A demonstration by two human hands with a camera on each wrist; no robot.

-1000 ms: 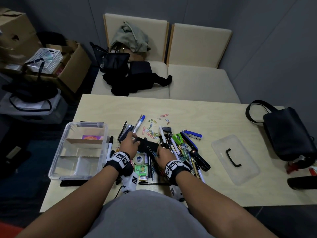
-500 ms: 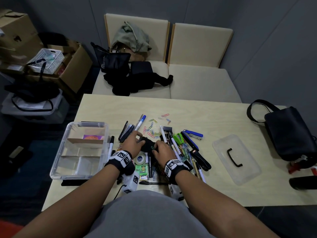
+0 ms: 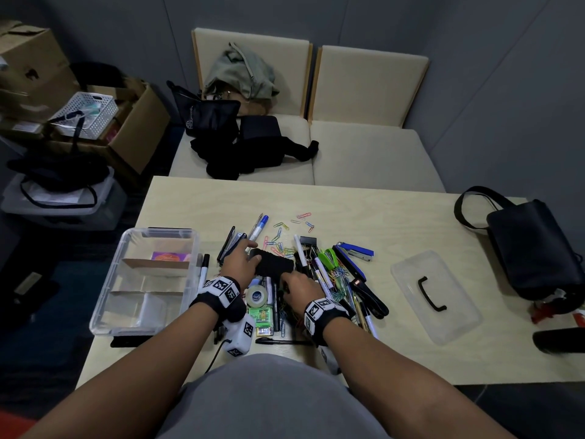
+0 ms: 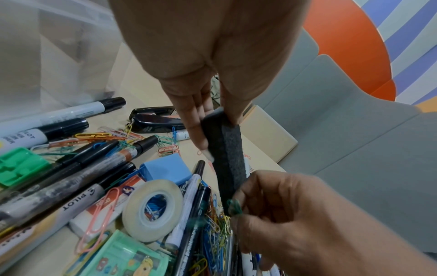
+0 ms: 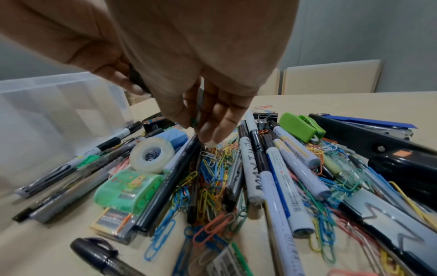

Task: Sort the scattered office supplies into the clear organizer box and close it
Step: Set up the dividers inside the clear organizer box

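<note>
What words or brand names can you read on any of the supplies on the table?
"PILOT": black-capped marker, left wrist view.
"PILOT": grey marker beside the tape roll.
"PILOT": yellow-labelled marker, right wrist view.
Handwriting on the white marker: unclear.
Other small print: too blurred.

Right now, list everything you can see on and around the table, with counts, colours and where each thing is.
Clear plastic organizer box: one, open, table's left edge.
Clear lid with black handle: one, table's right side.
Black foam eraser block: one, held over the pile.
Coloured paper clips: many, mixed colours, scattered in the pile.
Markers and pens: many, white and black, in the pile.
Clear tape roll: one, between the wrists.
Blue stapler: one, pile's far right.
Black bag: one, table's right edge.
Beige seats: two, beyond the table.
Left hand: grips the block.
Right hand: pinches a green clip at the block's near end.
</note>
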